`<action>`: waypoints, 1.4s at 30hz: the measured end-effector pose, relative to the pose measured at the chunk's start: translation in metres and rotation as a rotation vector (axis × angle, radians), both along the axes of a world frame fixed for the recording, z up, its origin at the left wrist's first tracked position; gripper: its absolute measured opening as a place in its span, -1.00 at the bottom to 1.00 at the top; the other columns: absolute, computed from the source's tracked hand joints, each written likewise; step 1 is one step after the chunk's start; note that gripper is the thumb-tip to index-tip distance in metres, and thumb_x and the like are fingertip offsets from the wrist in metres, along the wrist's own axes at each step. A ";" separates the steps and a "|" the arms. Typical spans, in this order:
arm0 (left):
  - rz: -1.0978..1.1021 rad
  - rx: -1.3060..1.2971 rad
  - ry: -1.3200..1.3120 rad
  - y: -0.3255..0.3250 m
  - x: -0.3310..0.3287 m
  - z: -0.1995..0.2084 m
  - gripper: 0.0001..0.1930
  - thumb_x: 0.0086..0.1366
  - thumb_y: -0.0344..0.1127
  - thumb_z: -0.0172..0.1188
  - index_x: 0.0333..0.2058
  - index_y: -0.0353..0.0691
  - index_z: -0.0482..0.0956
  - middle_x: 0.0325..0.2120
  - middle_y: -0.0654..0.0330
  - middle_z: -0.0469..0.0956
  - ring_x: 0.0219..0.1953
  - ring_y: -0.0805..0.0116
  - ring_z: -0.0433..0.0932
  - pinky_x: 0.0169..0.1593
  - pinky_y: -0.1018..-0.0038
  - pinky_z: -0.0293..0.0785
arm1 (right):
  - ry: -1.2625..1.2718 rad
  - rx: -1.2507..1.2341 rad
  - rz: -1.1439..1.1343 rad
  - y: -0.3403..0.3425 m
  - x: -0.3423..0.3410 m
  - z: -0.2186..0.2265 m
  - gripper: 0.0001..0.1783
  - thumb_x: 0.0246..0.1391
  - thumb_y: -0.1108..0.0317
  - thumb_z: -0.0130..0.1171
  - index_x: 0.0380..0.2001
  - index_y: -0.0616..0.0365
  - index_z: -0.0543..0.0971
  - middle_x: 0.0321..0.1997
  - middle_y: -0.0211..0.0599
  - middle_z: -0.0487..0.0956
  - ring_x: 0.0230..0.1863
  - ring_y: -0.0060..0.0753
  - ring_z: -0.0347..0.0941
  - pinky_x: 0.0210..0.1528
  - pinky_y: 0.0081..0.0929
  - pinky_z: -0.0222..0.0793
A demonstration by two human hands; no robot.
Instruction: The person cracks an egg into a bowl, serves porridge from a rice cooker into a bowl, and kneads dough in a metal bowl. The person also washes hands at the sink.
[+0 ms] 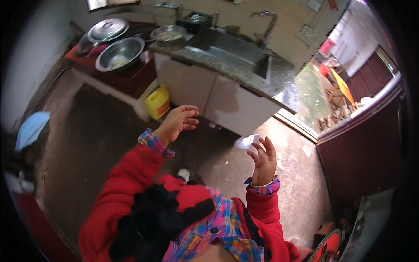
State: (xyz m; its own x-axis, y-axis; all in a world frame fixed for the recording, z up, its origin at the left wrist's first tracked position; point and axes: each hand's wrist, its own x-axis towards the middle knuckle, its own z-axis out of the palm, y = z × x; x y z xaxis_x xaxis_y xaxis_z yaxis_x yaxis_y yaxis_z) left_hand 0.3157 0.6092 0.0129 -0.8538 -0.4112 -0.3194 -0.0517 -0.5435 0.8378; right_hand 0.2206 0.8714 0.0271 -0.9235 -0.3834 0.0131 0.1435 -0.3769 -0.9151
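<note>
My left hand (178,123) is raised in front of me over the floor, its fingers slightly bent and apart, with nothing in it. Nearest to it, a yellow jug (157,102) stands on the floor by the counter. My right hand (264,163) is held up to the right, palm turned inward, fingers spread and holding nothing. Below it lies a bright patch of sunlit floor. Both hands are apart from every object. Ahead of them is the counter with pale cabinet doors (238,107) and a steel sink (235,50).
On a low red-brown table (144,76) at the far left are a metal basin (120,53) and a lidded pot (108,29). A bowl (168,33) sits on the counter beside the sink, under a tap (267,24) at right. An open doorway (312,96) and a dark door (362,153) stand at right.
</note>
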 end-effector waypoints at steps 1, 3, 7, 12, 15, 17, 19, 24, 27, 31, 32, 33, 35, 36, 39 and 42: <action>-0.035 -0.009 0.005 -0.013 -0.021 0.004 -0.78 0.19 -0.34 -0.02 -0.17 -0.20 0.36 -0.33 0.27 0.41 -0.41 0.47 0.46 -0.34 0.56 0.43 | 0.060 0.030 -0.032 -0.011 -0.012 0.006 -0.51 -0.05 0.58 -0.11 0.04 0.25 0.22 -0.01 -0.19 0.30 -0.04 -0.26 0.29 -0.14 -0.39 0.36; -0.097 -0.002 0.024 -0.021 -0.054 0.004 -0.79 0.19 -0.36 -0.01 -0.18 -0.22 0.37 -0.34 0.27 0.41 -0.43 0.47 0.46 -0.35 0.56 0.43 | 0.103 0.114 -0.021 -0.024 -0.040 0.002 -0.49 -0.03 0.54 -0.12 0.07 0.18 0.21 0.06 -0.20 0.25 0.00 -0.28 0.27 -0.08 -0.37 0.32; -0.158 0.026 0.008 -0.049 -0.102 -0.012 -0.81 0.19 -0.36 -0.01 -0.20 -0.21 0.38 -0.34 0.27 0.42 -0.41 0.47 0.45 -0.34 0.57 0.43 | 0.139 0.271 -0.050 -0.060 -0.101 -0.004 -0.49 -0.05 0.54 -0.12 0.06 0.23 0.21 0.09 -0.21 0.24 0.01 -0.33 0.25 -0.06 -0.42 0.29; -0.119 0.016 -0.010 -0.099 -0.157 -0.018 -0.81 0.20 -0.36 -0.04 -0.20 -0.19 0.38 -0.32 0.27 0.43 -0.37 0.47 0.46 -0.32 0.55 0.42 | 0.291 0.299 -0.079 -0.116 -0.196 -0.021 -0.47 -0.12 0.54 -0.04 0.03 0.28 0.23 0.06 -0.17 0.26 0.03 -0.29 0.22 -0.04 -0.47 0.27; -0.108 -0.035 0.000 -0.126 -0.204 -0.014 -0.80 0.20 -0.36 -0.04 -0.19 -0.20 0.37 -0.32 0.27 0.43 -0.37 0.47 0.45 -0.32 0.55 0.42 | 0.400 0.384 -0.159 -0.153 -0.268 -0.012 -0.47 -0.12 0.56 -0.03 0.02 0.30 0.23 0.05 -0.13 0.25 0.01 -0.29 0.23 -0.01 -0.45 0.21; -0.090 -0.062 0.031 -0.145 -0.243 -0.008 -0.80 0.20 -0.36 -0.04 -0.19 -0.21 0.37 -0.31 0.26 0.42 -0.37 0.47 0.45 -0.32 0.55 0.42 | 0.533 0.386 -0.162 -0.175 -0.333 -0.017 -0.45 -0.14 0.55 0.02 0.02 0.21 0.25 0.03 -0.18 0.23 0.00 -0.29 0.22 -0.06 -0.44 0.26; -0.083 -0.062 -0.007 -0.159 -0.284 -0.015 -0.79 0.21 -0.36 -0.05 -0.17 -0.23 0.36 -0.29 0.23 0.42 -0.36 0.44 0.45 -0.32 0.54 0.42 | 0.601 0.476 -0.174 -0.202 -0.393 -0.018 -0.44 -0.16 0.53 0.05 0.01 0.18 0.25 0.04 -0.22 0.20 0.00 -0.31 0.20 -0.08 -0.43 0.28; -0.102 -0.113 -0.115 -0.185 -0.384 -0.002 -0.77 0.21 -0.33 -0.04 -0.16 -0.24 0.36 -0.28 0.20 0.41 -0.35 0.42 0.44 -0.32 0.52 0.42 | 1.000 0.649 -0.272 -0.280 -0.554 -0.041 -0.41 -0.24 0.49 0.11 -0.01 0.21 0.28 0.06 -0.03 0.21 0.07 -0.06 0.15 0.06 -0.35 0.14; -0.088 -0.111 -0.164 -0.203 -0.425 -0.010 -0.75 0.19 -0.31 -0.01 -0.16 -0.24 0.36 -0.29 0.21 0.43 -0.34 0.41 0.45 -0.32 0.51 0.43 | 1.079 0.763 -0.291 -0.324 -0.619 -0.051 -0.43 -0.26 0.49 0.10 -0.04 0.23 0.31 0.06 0.05 0.21 0.09 0.04 0.12 0.10 -0.30 0.09; -0.054 -0.057 -0.258 -0.226 -0.466 -0.024 -0.72 0.21 -0.24 -0.03 -0.15 -0.25 0.35 -0.30 0.20 0.45 -0.34 0.40 0.46 -0.31 0.51 0.43 | 1.112 0.846 -0.346 -0.377 -0.679 -0.060 -0.43 -0.31 0.53 0.07 -0.06 0.21 0.33 0.05 0.02 0.23 0.08 0.05 0.13 0.11 -0.26 0.07; -0.049 -0.057 -0.247 -0.230 -0.479 -0.027 -0.71 0.23 -0.22 -0.06 -0.14 -0.25 0.35 -0.31 0.20 0.45 -0.35 0.40 0.46 -0.31 0.51 0.43 | 1.129 0.858 -0.375 -0.386 -0.688 -0.063 -0.42 -0.32 0.54 0.07 -0.06 0.19 0.34 0.05 0.02 0.23 0.07 0.05 0.14 0.11 -0.26 0.07; -0.048 -0.057 -0.236 -0.233 -0.493 -0.029 -0.71 0.24 -0.21 -0.08 -0.14 -0.25 0.34 -0.31 0.19 0.45 -0.35 0.40 0.46 -0.31 0.51 0.43 | 1.144 0.874 -0.407 -0.395 -0.696 -0.066 -0.42 -0.33 0.54 0.07 -0.06 0.18 0.34 0.05 0.01 0.23 0.06 0.05 0.15 0.11 -0.25 0.07; -0.086 -0.083 -0.196 -0.239 -0.524 -0.028 -0.70 0.26 -0.20 -0.12 -0.14 -0.27 0.34 -0.30 0.16 0.44 -0.34 0.38 0.45 -0.32 0.52 0.42 | 1.165 0.924 -0.470 -0.408 -0.702 -0.070 -0.47 -0.33 0.54 0.03 -0.11 0.15 0.37 -0.02 -0.10 0.30 -0.01 -0.05 0.23 0.03 -0.23 0.12; -0.114 -0.077 -0.178 -0.240 -0.538 -0.025 -0.70 0.26 -0.20 -0.12 -0.14 -0.27 0.34 -0.29 0.15 0.43 -0.34 0.38 0.45 -0.32 0.52 0.42 | 1.146 0.968 -0.441 -0.410 -0.699 -0.062 -0.48 -0.32 0.54 0.03 -0.13 0.14 0.37 -0.05 -0.14 0.32 -0.03 -0.07 0.24 0.01 -0.22 0.13; -0.166 -0.078 -0.118 -0.239 -0.583 -0.023 -0.71 0.26 -0.20 -0.11 -0.15 -0.26 0.34 -0.28 0.14 0.42 -0.35 0.36 0.45 -0.33 0.52 0.41 | 1.171 0.967 -0.440 -0.403 -0.699 -0.063 -0.56 -0.32 0.53 0.01 -0.20 0.12 0.41 -0.13 -0.21 0.37 -0.08 -0.12 0.28 -0.05 -0.23 0.14; -0.175 -0.032 -0.009 -0.237 -0.626 -0.024 -0.71 0.27 -0.19 -0.15 -0.16 -0.27 0.34 -0.28 0.13 0.41 -0.34 0.33 0.45 -0.31 0.47 0.41 | 1.138 0.878 -0.404 -0.393 -0.691 -0.064 -0.58 -0.32 0.54 0.02 -0.22 0.17 0.42 -0.14 -0.18 0.39 -0.08 -0.09 0.28 -0.03 -0.25 0.15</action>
State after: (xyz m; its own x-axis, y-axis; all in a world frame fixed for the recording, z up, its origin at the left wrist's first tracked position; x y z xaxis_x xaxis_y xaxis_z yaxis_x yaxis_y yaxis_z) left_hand -0.3108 0.3724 -0.0112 -0.9104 -0.2670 -0.3161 -0.1502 -0.4986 0.8537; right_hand -0.4704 0.4783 -0.0366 -0.6199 -0.3785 0.6874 -0.7619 0.4997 -0.4121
